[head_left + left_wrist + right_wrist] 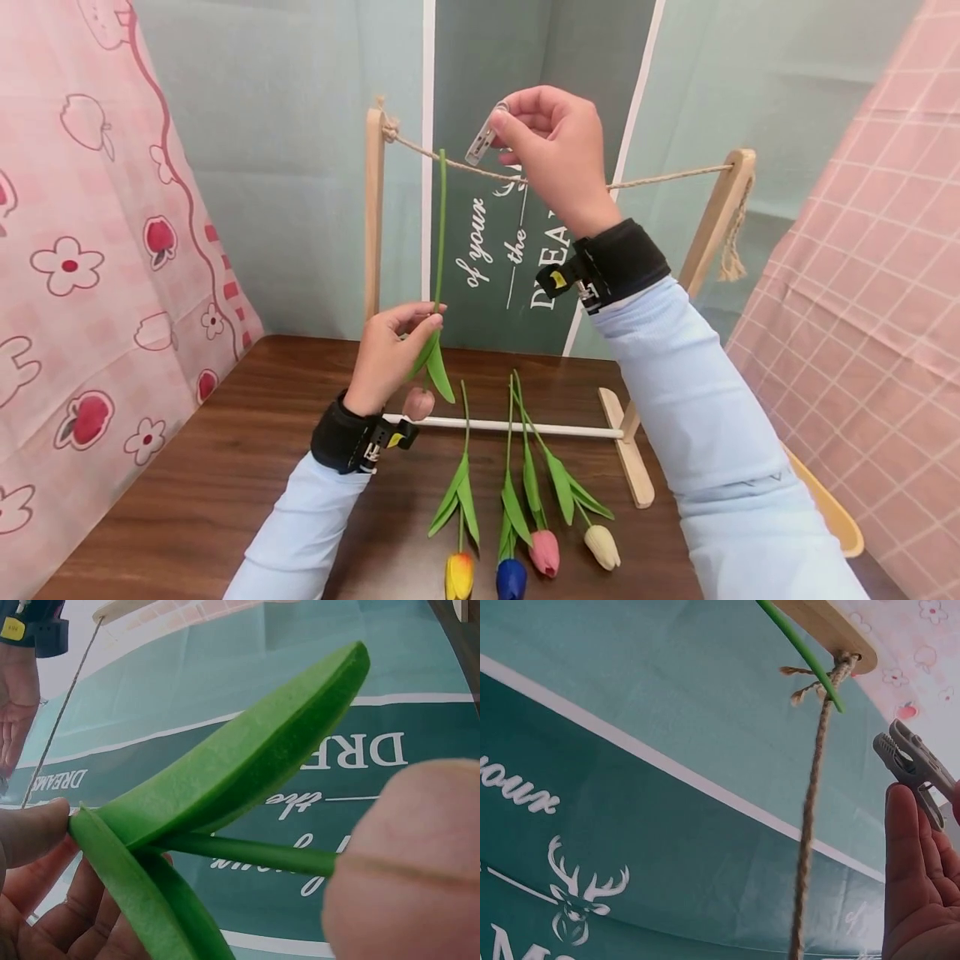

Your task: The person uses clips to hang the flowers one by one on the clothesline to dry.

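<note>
Grey clothespin (480,143) in the fingers of the right hand (558,150), pinched by its handle end, with its other end slanting down toward the rope (660,178) just below and pointing away from the palm. The left hand (390,346) is well apart from the right and lower down; it pinches the green stem of an upside-down tulip (438,275) close by the leaves, so that the dusky pink bloom hangs beneath the hand and the bare stem rises nearly upright to the height of the rope. Whether that stem touches the rope I cannot tell. The rope sags between the two posts of a wooden frame (374,217), knotted at both ends, and a white bar (555,429) crosses low between the feet. On the brown bench (225,442), four more tulips lie with their blooms toward the person: a yellow-orange tulip (460,575), a blue tulip (512,577), a pink tulip (545,552) and a cream tulip (602,547), the last three with stems converging. Behind the frame hangs a green cloth (487,325) with white lettering; pink patterned cloth (112,208) borders the left, pink checked cloth (847,275) the right.
</note>
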### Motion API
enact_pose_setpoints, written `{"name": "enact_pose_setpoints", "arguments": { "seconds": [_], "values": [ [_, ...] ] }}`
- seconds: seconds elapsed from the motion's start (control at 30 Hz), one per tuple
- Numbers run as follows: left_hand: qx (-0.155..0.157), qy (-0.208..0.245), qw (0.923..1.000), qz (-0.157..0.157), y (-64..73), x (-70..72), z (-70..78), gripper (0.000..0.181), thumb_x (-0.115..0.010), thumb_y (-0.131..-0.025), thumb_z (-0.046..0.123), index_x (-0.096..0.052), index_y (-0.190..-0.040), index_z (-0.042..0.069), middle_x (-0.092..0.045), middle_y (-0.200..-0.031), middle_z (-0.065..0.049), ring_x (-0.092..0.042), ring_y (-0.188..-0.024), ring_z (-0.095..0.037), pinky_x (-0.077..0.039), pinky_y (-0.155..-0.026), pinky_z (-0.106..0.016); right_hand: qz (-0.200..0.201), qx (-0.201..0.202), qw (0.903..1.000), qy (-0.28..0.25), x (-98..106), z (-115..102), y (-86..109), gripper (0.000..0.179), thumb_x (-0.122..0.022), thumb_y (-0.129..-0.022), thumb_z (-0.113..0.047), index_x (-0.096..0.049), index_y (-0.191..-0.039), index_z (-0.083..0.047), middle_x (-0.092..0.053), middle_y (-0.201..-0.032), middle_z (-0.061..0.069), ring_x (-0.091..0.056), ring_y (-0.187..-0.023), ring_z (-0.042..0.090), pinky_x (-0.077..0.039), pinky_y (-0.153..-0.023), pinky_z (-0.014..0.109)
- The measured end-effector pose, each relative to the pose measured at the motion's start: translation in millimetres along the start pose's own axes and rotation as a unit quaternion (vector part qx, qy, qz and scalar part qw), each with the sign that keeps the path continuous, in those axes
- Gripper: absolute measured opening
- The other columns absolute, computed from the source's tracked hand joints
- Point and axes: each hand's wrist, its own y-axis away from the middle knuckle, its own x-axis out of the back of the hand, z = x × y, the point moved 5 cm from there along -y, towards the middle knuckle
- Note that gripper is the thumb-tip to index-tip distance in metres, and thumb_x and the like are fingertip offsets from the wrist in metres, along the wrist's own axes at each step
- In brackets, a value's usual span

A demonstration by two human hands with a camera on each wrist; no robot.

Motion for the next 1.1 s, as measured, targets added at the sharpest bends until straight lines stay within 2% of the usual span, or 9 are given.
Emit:
{"name": "enact_pose_setpoints", "arguments": {
  "seconds": [0.03, 0.3, 0.63, 0.87, 1.0, 1.1],
  "values": [
    [0.002, 0.0, 1.0, 0.0, 1.3, 0.2, 5.3, 0.018, -0.064, -0.092, 0.0, -0.07, -0.108, -0.008, -0.07, -0.103, -0.018, -0.063, -0.081, -0.032, -0.046, -0.067, -0.019, 0.001, -0.004, 1.0, -0.002, -1.7, 1.4, -1.6, 0.012, -0.069, -0.089, -0.007, -0.067, -0.094, 0.004, -0.068, -0.084, 0.01, -0.067, -0.078, 0.019, -0.055, -0.069, 0.025],
    [-0.002, 0.001, 1.0, 0.008, 2.9, -0.5, 8.1, 0.018, -0.065, -0.092, 0.0, -0.07, -0.107, -0.009, -0.07, -0.102, -0.019, -0.064, -0.081, -0.033, -0.046, -0.068, -0.02, 0.026, -0.012, 0.9992, 0.027, -12.2, 5.2, -11.4, 0.006, -0.071, -0.089, -0.01, -0.069, -0.084, -0.007, -0.069, -0.08, 0.007, -0.067, -0.073, 0.017, -0.055, -0.071, 0.024],
    [-0.02, -0.007, 0.9997, 0.014, 1.6, -2.2, 10.6, 0.018, -0.065, -0.092, 0.0, -0.07, -0.107, -0.008, -0.071, -0.1, -0.019, -0.064, -0.08, -0.032, -0.047, -0.07, -0.024, 0.008, -0.027, 0.9983, 0.05, -24.3, 6.5, -17.4, 0.007, -0.068, -0.091, -0.007, -0.066, -0.084, -0.006, -0.068, -0.079, 0.008, -0.067, -0.073, 0.019, -0.054, -0.071, 0.023],
    [-0.02, -0.014, 0.9996, 0.017, 1.3, -2.7, 13.3, 0.017, -0.065, -0.092, -0.001, -0.071, -0.105, -0.008, -0.07, -0.096, -0.021, -0.063, -0.077, -0.033, -0.045, -0.067, -0.026, 0.006, -0.045, 0.9973, 0.058, -27.5, 10.0, -19.8, 0.007, -0.067, -0.093, -0.008, -0.066, -0.086, -0.005, -0.069, -0.08, 0.008, -0.068, -0.071, 0.017, -0.054, -0.071, 0.024],
    [-0.015, -0.017, 0.9996, 0.018, 1.0, -4.0, 10.3, 0.017, -0.064, -0.092, -0.001, -0.071, -0.106, -0.008, -0.07, -0.098, -0.022, -0.062, -0.078, -0.033, -0.045, -0.067, -0.025, 0.004, -0.055, 0.9966, 0.061, -29.4, 11.6, -20.9, 0.007, -0.066, -0.093, -0.01, -0.066, -0.087, -0.006, -0.07, -0.081, 0.008, -0.068, -0.07, 0.015, -0.054, -0.071, 0.023],
    [-0.012, -0.017, 0.9996, 0.021, -1.9, -5.7, -3.5, 0.018, -0.064, -0.092, 0.0, -0.07, -0.107, -0.007, -0.07, -0.1, -0.021, -0.062, -0.079, -0.031, -0.045, -0.067, -0.023, 0.002, -0.062, 0.9959, 0.066, -30.2, 12.5, -22.0, 0.007, -0.066, -0.093, -0.011, -0.067, -0.089, -0.005, -0.07, -0.081, 0.008, -0.068, -0.07, 0.014, -0.054, -0.071, 0.023]
  ]
}}
